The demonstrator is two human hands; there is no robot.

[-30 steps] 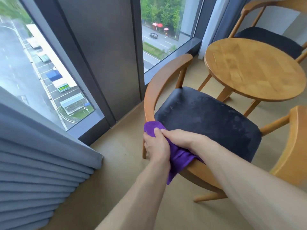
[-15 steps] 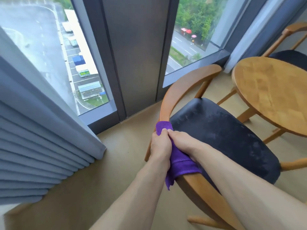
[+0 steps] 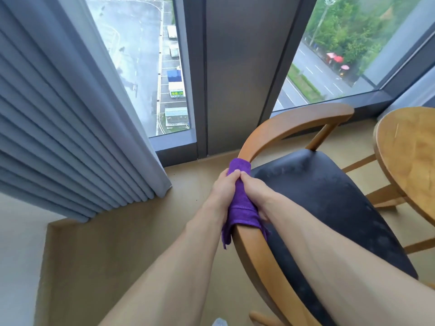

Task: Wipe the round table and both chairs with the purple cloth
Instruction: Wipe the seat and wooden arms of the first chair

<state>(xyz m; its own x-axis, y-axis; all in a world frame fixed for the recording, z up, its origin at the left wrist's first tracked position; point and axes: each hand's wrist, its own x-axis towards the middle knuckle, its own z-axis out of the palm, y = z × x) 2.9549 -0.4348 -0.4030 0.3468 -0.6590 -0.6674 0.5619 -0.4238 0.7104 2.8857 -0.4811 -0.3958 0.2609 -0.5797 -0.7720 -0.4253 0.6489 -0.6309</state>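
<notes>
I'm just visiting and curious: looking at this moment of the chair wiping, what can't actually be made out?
- Round table: head view, mostly cut off by the right edge.
- Second chair: not in view.
- Near chair's curved rail under the purple cloth: hidden by the cloth and both hands, left and right.
- Chair legs: mostly cut off below or hidden by the forearms.
- Green sign outside: too small to read.

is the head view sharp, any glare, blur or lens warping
Head view: even daylight from the windows, no hard shadows; wide-angle lens bows the curtain pleats and window frames; purple cloth, left hand, right hand and chair rail look sharp; forearms at the bottom edge look stretched and soft.
</notes>
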